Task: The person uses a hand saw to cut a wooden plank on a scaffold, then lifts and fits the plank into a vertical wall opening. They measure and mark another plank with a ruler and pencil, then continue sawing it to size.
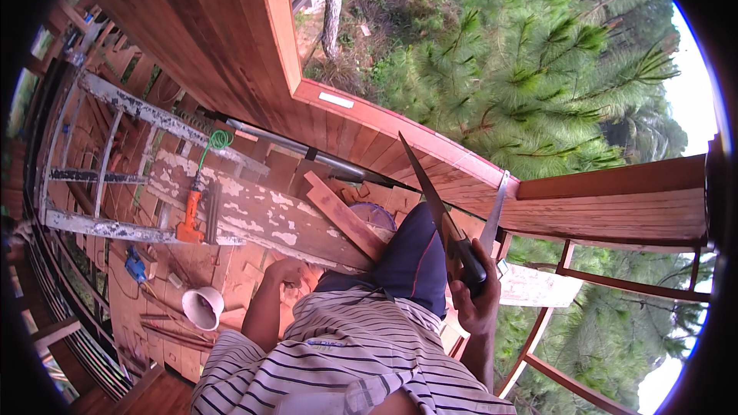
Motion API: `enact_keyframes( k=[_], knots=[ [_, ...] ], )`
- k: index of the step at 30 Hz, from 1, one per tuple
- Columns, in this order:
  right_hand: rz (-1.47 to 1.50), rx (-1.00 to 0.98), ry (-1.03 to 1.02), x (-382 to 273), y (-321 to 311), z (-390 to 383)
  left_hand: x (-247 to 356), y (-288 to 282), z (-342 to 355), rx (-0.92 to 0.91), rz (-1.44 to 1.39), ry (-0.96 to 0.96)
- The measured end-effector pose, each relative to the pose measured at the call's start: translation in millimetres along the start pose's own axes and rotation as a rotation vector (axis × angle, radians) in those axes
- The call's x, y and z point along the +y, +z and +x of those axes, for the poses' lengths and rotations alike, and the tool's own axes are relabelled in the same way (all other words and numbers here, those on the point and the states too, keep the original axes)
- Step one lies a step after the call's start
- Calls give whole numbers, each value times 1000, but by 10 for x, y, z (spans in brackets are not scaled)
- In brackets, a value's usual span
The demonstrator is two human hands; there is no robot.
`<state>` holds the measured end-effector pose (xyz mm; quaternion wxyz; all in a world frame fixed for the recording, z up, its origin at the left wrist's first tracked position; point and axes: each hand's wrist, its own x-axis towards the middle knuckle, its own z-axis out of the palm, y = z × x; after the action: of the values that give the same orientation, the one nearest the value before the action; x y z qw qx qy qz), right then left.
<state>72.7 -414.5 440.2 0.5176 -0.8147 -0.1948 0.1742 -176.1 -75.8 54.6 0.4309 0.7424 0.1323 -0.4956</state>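
Note:
A handsaw (438,211) with a dark tapered blade and a black handle is gripped in my right hand (475,292). Its blade points up and away, above my dark-trousered leg, apart from any wood. Beside it, a pale tapered strip (494,211) stands near the wall; its kind is unclear. My left hand (286,270) is curled next to the near edge of a long plank (261,211) with peeling white paint. Whatever its fingers may hold is hidden. A short reddish timber piece (346,219) lies across the plank, its near end close to my leg.
To the left are a paint-spattered ladder (115,227), an orange power tool (191,219) with a green cord (219,139), a blue power tool (136,265) and a white bucket (201,309). Wood offcuts litter the floor. A wooden wall (369,134) runs ahead, with trees beyond.

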Motion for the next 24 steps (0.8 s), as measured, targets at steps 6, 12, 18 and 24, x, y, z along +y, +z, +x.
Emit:
enact_keyframes(
  k=[6,12,18,24],
  knots=[
    [74,118,-3,-84,-3,-324,501,-610,211,20,182,17],
    [70,205,14,31,22,-674,235,-445,291,33,-86,49],
    [38,225,-95,-19,116,-707,-363,178,394,-7,58,9],
    [176,161,-149,-108,197,-645,-974,563,320,440,202,283]
  ],
)
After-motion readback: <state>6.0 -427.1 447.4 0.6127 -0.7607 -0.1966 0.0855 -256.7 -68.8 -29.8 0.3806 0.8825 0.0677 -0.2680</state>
